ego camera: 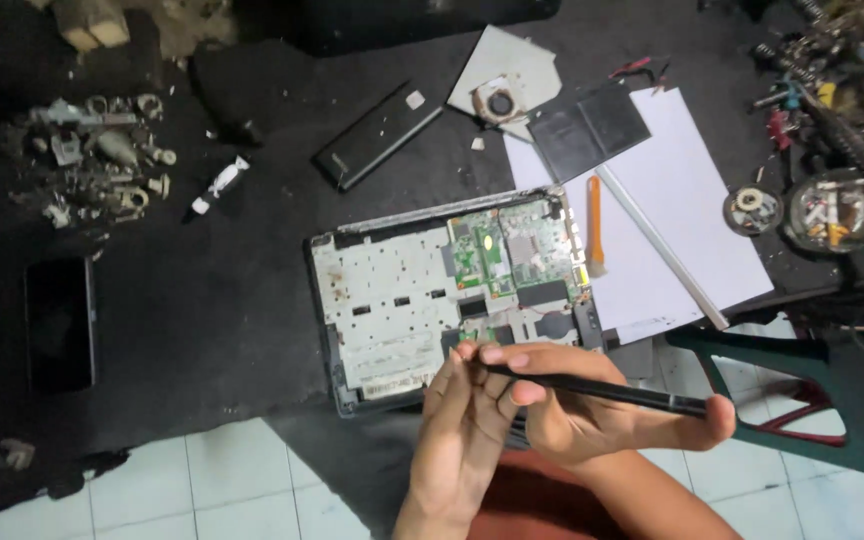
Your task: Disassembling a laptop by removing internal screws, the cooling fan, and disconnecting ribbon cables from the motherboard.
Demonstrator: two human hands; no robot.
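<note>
Nearest the camera, 2 hands meet over the front edge of the opened laptop chassis [452, 300]. The right hand [592, 415] is closed around 1 long black rod-like tool [592, 385], whose long axis runs from lower right, by the curled little finger, up and left to its tip. The left hand [462, 420] pinches that tip between thumb and fingertips, so both hands grip the same tool. The tip sits just at the chassis's near edge, with the 1 green circuit board [517, 250] lying straight beyond it; the left hand is the nearer to the board. Farther on the dark tabletop [212, 300] lie 1 orange pry tool [595, 225], 1 black battery pack [377, 135], and white paper [692, 200].
</note>
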